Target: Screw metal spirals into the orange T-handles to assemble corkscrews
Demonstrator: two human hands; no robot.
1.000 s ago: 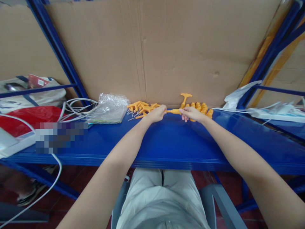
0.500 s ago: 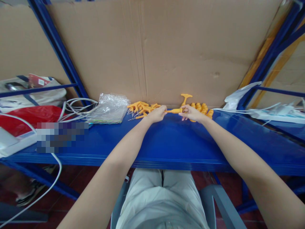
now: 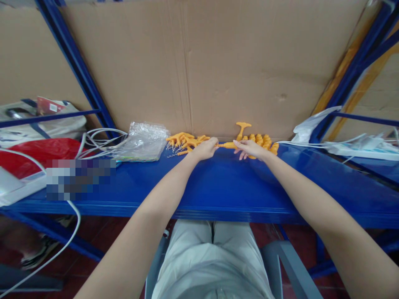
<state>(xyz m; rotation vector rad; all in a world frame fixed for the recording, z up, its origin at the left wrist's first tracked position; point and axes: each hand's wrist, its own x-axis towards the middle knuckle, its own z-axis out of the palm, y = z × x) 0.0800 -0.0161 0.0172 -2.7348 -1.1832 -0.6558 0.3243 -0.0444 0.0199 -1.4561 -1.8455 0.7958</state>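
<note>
The left hand [image 3: 205, 149] grips a slim yellow piece [image 3: 228, 145] that the right hand [image 3: 250, 148] apparently touches.

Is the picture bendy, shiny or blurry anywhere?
Head view: the blue posts slant outward, probably from a wide lens; head view: bright glints on the clear plastic; head view: the held orange piece looks fuzzy; head view: coarse squares hide a patch at left.

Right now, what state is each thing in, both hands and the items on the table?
Left hand: closed on the held orange piece's left end.
Right hand: at its right end, lower fingers loosely spread; grip unclear.
Held orange piece: roughly level.
T-shaped orange piece: crossbar up.
Orange pieces at left: heaped.
Clear plastic bag: lying down, wrinkled.
White cables: looped.
Red plastic: crumpled.
</note>
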